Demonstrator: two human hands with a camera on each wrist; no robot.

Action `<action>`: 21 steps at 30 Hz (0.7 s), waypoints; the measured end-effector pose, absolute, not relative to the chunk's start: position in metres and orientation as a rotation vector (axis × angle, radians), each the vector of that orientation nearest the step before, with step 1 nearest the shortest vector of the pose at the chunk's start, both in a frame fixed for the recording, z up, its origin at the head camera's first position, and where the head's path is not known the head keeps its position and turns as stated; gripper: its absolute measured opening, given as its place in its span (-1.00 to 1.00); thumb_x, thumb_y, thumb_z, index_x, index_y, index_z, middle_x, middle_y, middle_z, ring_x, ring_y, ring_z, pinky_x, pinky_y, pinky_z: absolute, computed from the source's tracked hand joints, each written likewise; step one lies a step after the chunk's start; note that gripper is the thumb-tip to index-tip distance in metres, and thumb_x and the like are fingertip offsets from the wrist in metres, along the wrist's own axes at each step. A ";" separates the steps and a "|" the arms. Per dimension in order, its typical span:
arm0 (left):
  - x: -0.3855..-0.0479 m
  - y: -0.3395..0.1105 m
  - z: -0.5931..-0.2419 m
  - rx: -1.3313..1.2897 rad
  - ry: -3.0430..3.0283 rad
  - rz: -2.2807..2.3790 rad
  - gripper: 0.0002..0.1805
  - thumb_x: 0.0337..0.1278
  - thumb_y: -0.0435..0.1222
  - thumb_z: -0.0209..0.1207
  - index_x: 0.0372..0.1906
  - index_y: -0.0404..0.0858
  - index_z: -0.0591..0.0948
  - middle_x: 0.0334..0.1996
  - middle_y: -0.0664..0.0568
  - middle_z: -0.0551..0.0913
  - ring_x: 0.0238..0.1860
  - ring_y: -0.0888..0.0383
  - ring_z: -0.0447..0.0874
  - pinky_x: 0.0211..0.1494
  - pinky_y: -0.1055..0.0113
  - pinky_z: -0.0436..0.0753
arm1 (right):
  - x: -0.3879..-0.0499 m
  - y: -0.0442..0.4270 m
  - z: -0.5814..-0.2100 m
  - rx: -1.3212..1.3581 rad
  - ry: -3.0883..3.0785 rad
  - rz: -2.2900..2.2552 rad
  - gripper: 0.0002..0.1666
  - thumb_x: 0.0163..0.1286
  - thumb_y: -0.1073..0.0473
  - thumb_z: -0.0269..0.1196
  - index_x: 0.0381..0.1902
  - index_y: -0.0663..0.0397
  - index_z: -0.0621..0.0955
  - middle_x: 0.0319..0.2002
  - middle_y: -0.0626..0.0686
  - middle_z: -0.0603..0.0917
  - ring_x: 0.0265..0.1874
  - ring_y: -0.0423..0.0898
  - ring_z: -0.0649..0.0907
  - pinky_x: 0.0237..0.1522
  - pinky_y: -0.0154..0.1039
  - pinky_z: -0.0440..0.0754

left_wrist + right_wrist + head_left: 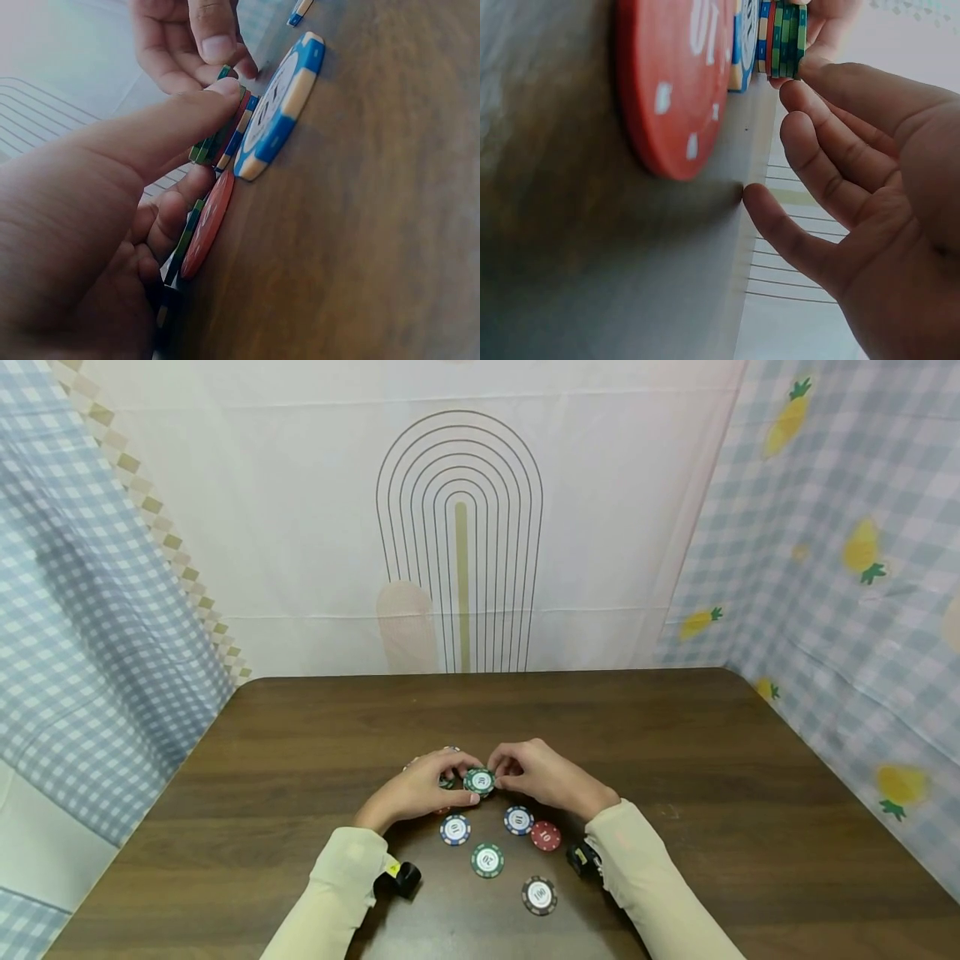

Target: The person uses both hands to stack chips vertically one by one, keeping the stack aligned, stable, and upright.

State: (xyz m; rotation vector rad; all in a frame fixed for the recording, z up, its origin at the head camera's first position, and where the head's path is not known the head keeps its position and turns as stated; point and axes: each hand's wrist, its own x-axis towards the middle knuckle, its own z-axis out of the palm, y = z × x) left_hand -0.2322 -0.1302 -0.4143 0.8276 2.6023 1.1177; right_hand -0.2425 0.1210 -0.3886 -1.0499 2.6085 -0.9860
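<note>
Near the middle of the table, a small stack of poker chips (778, 45) has green chips over a red one and a blue-and-cream one. My left hand (420, 787) holds this stack from the left, its thumb along the near edge and fingers around the far side. From the right, my right hand (551, 779) pinches the edge of the top green poker chip (480, 782) between thumb and forefinger. Its other fingers are spread below in the right wrist view. Under my left hand, a red chip (208, 225) and a green chip (182, 244) lie partly hidden.
Nearer me lie two blue-and-white chips (455, 829), a red chip (546, 836), a green chip (487, 860) and a black chip (539, 895). Another chip (451, 748) peeks out behind my left hand. A curtain (300, 527) hangs behind the wooden table (300, 718).
</note>
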 end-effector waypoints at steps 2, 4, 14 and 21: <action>-0.232 -0.130 -0.414 0.822 2.596 1.127 -0.57 0.32 -0.06 0.43 0.23 -0.01 0.69 -0.11 0.16 0.61 -0.15 0.21 0.56 -0.06 0.24 0.58 | -0.242 0.121 -0.388 -1.061 2.609 -0.989 -0.86 0.46 0.36 0.36 -0.07 0.12 0.72 -0.25 -0.09 0.76 -0.23 -0.28 0.70 -0.11 -0.34 0.68; -0.232 -0.130 -0.414 0.824 2.586 1.136 -0.57 0.33 -0.06 0.42 0.23 -0.04 0.68 -0.11 0.13 0.61 -0.20 0.20 0.57 -0.10 0.24 0.59 | -0.242 0.121 -0.388 -1.070 2.609 -0.994 -0.87 0.46 0.37 0.36 -0.07 0.14 0.72 -0.25 -0.07 0.76 -0.23 -0.28 0.70 -0.11 -0.35 0.68; -0.231 -0.130 -0.413 0.836 2.582 1.133 -0.56 0.33 -0.13 0.42 0.24 -0.12 0.68 -0.11 0.13 0.60 -0.17 0.19 0.54 -0.12 0.30 0.60 | -0.243 0.119 -0.388 -1.043 2.597 -0.994 -0.87 0.50 0.29 0.36 -0.04 0.07 0.73 -0.18 -0.09 0.77 -0.17 -0.26 0.71 -0.05 -0.32 0.68; -0.232 -0.130 -0.413 0.816 2.587 1.126 -0.55 0.33 -0.08 0.43 0.25 -0.07 0.67 -0.11 0.13 0.61 -0.18 0.19 0.56 -0.10 0.24 0.61 | -0.243 0.121 -0.388 -1.057 2.606 -0.967 -0.85 0.53 0.27 0.32 -0.01 0.09 0.74 -0.14 -0.06 0.79 -0.12 -0.23 0.73 -0.02 -0.28 0.68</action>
